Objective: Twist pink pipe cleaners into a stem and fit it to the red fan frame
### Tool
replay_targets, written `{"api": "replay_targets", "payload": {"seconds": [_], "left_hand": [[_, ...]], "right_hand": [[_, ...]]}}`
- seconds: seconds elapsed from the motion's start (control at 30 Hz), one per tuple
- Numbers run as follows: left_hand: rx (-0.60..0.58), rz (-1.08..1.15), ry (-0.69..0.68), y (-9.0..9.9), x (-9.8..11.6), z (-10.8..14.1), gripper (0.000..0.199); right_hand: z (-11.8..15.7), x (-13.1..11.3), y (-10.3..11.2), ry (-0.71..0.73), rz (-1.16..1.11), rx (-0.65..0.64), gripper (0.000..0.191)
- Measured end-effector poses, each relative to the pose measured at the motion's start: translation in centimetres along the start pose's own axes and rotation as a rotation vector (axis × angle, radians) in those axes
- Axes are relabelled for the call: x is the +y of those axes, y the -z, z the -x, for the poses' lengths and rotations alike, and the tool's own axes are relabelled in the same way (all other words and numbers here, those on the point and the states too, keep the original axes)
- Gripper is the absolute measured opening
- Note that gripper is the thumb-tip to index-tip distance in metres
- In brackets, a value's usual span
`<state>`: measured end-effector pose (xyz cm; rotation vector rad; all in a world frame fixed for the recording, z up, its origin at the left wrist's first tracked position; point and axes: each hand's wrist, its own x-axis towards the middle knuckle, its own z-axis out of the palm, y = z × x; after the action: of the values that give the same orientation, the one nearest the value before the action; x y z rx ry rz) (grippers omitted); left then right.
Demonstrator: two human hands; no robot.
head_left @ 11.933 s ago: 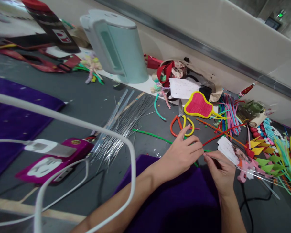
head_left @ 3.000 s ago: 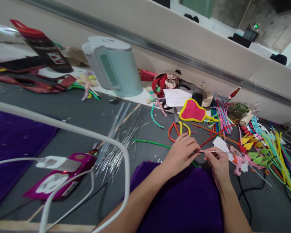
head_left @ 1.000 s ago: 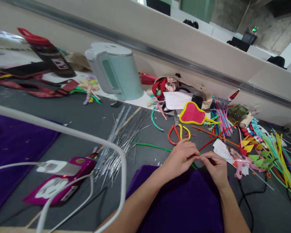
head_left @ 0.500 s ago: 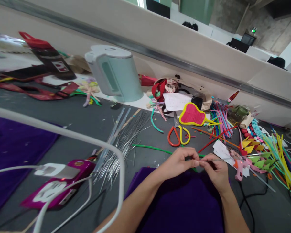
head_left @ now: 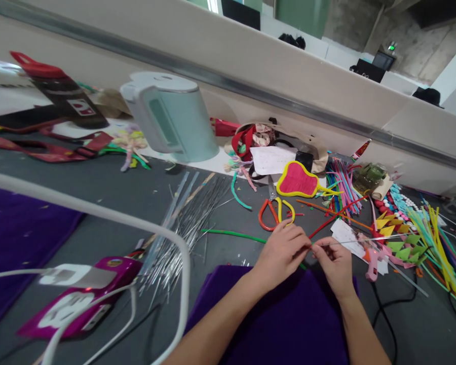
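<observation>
Fingertips of the left hand [head_left: 283,251] and right hand [head_left: 334,261] pinch a thin wire [head_left: 359,242] together above purple cloth [head_left: 285,324], near the scissors [head_left: 275,212].

Both hands [head_left: 311,251] pinch thin wire [head_left: 359,241] — scissors [head_left: 275,212] near.

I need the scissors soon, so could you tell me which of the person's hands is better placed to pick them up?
Probably the left hand: the scissors lie just beyond its knuckles, while the right hand sits farther to the side and pinches a thin wire.
</observation>
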<state>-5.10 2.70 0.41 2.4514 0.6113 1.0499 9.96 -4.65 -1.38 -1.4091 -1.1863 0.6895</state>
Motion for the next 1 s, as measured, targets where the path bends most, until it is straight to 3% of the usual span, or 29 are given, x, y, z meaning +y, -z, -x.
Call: {"api": "replay_targets", "payload": {"seconds": [0.27,0.73,1.0], "left_hand": [[0.112,-0.060,-0.039,-0.3,-0.3,0.2,0.014],[0.144,0.064,-0.004,-0.2,0.2,0.1,0.017],[0.147,-0.081,-0.020,0.0,0.8,0.3,0.018]], "right_hand": [[0.1,-0.3,0.2,0.023,-0.035,-0.038,0.010],[0.3,-0.3,0.3,0.024,-0.054,-0.035,0.010],[0.3,-0.6,0.0,-0.032,-0.046,-0.008,0.016]]}}
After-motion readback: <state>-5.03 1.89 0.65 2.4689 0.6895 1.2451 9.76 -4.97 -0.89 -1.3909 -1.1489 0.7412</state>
